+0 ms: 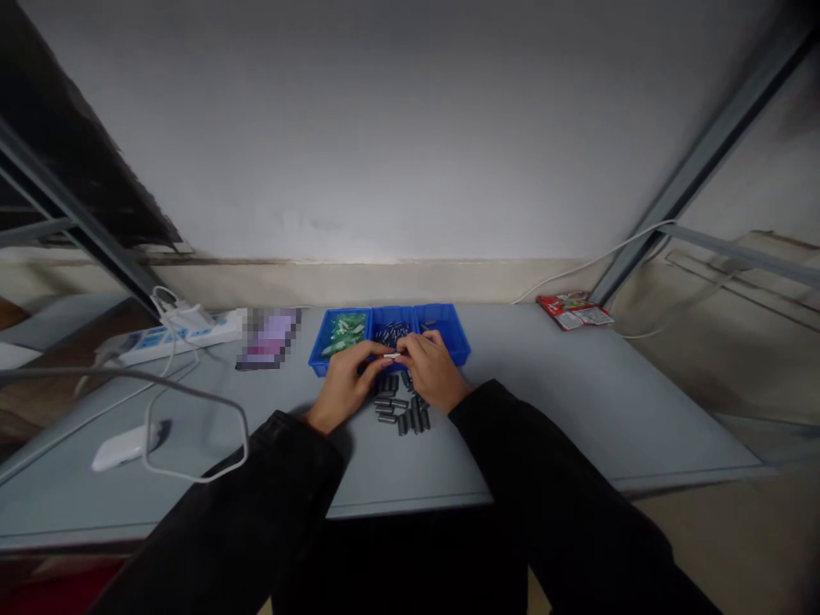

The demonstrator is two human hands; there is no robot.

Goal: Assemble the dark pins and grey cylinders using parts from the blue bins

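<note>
My left hand [347, 382] and my right hand [432, 369] meet in front of the blue bins, their fingertips closed on a small white piece [392, 355]. Green and pale pieces [346, 331] fill the left blue bin [319, 357]. Small dark and shiny metal pieces [391, 330] lie in the middle bin. The right bin [455, 333] holds a few dark pieces, partly hidden by my right hand. Below my hands, several dark grey cylinders [413, 419] lie on the grey table [403, 474], some side by side.
At the left are a power strip [160, 342] with a plugged charger, a blurred-out flat object [269, 339], a white mouse-like object [125, 447] and a looping white cable [192, 477]. A red packet [573, 311] lies at the back right, near a metal post [631, 248].
</note>
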